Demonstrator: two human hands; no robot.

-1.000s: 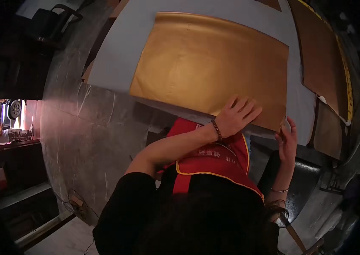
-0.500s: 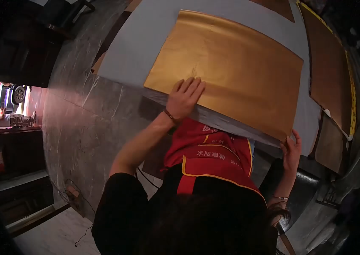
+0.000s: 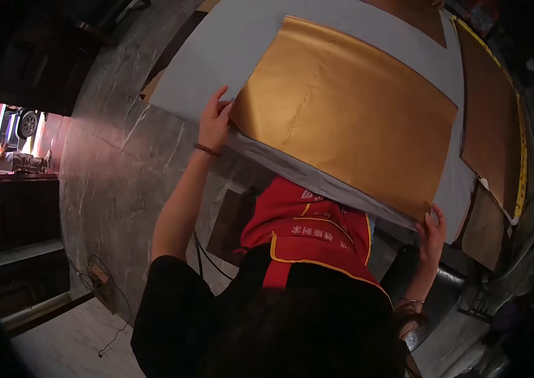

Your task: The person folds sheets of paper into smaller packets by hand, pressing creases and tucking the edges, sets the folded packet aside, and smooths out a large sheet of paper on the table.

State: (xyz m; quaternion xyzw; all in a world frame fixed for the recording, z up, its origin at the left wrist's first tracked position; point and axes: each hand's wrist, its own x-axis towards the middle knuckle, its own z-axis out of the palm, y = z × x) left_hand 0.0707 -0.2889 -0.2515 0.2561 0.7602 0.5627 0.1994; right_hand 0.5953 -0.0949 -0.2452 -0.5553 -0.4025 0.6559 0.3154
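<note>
A large gold sheet (image 3: 355, 113) with a crease near its left side lies on a pale grey table covering (image 3: 204, 57). At the sheet's near left corner, my left hand (image 3: 215, 123) pinches the edge, and that corner looks slightly raised. My right hand (image 3: 431, 230) is closed on the near right corner, fingertips at the edge. The sheet's near edge runs between both hands, along the table's front side, above a red apron (image 3: 311, 220) with yellow trim.
Brown sheets (image 3: 494, 120) with a yellow strip lie at the right. A black stool (image 3: 446, 283) stands below my right hand. Cables and a small box (image 3: 100, 277) are on the floor at lower left. A person (image 3: 8, 162) shows beyond the doorway; another's fingers appear at the top.
My left hand has gone from the sheet's near edge, sliding leftward across it, to the left corner and closed there. My right hand has stayed at the right corner. The view has shifted slightly.
</note>
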